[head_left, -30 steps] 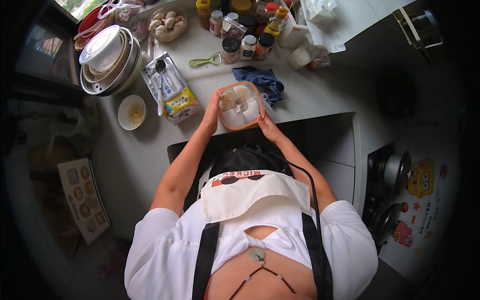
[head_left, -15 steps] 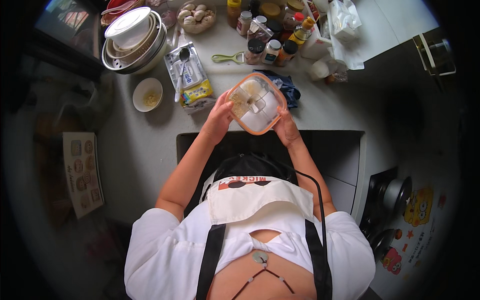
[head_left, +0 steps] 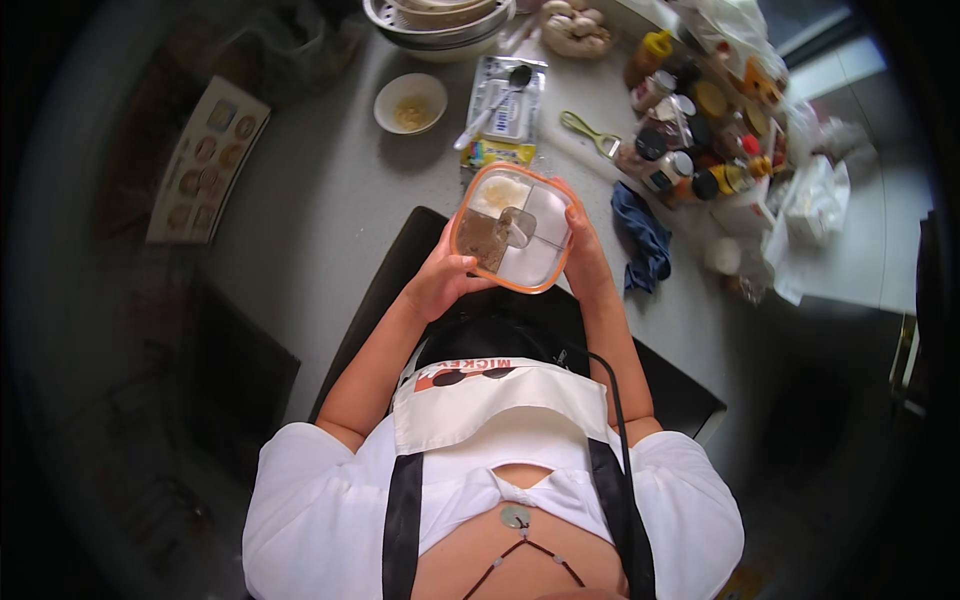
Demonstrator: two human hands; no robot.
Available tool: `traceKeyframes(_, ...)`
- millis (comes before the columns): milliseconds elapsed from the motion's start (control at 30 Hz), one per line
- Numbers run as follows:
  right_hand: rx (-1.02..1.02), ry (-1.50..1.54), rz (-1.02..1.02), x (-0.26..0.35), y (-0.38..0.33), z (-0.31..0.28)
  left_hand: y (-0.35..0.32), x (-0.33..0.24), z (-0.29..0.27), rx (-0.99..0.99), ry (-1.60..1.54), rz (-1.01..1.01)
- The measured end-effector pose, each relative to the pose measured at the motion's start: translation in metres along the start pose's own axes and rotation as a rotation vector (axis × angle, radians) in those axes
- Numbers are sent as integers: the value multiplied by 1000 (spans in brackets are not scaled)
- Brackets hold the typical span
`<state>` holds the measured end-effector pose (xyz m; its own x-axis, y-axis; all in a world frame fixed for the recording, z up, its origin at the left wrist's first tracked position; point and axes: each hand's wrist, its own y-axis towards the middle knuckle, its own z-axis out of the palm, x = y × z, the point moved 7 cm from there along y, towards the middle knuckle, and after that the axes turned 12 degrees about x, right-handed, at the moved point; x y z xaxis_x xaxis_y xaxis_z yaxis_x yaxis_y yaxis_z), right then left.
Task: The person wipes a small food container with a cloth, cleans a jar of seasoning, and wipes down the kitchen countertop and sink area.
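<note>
Between both hands, spice box (head_left: 514, 227) faces up (squarish).

White short-sleeved shirt, white apron bib (black straps), thin dark cord, bare forearms

Seasoning box (head_left: 515, 228): glossy clear plastic, orange rim. Desk (head_left: 330, 200): smooth matt grey. Rag (head_left: 642, 235): crumpled blue cloth. Bowls (head_left: 440, 18): shiny metal.

Flat silver-blue packet (head_left: 505, 105) with yellow end — on counter; illustrated card (head_left: 208, 160) lies far left.
</note>
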<state>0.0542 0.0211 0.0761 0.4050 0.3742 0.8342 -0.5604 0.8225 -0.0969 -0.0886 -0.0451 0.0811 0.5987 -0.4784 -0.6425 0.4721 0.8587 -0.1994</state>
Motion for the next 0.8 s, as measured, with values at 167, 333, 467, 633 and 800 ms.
traceKeyframes(167,208,72,139,-35,40,44,-49,-11,-16,-179,-85,246)
traceKeyframes(333,485,43,272,-56,61,96,-84,-18,-45,-331,-164,401)
traceKeyframes(467,355,-152,611,-102,63,94,-105,-24,-97,-448,-224,501)
traceKeyframes(633,548,-22,785,-136,88,136,-135,-43,-157,-616,-203,598)
traceKeyframes(800,569,8,738,-170,117,175,-162,-56,-199,-680,-198,631)
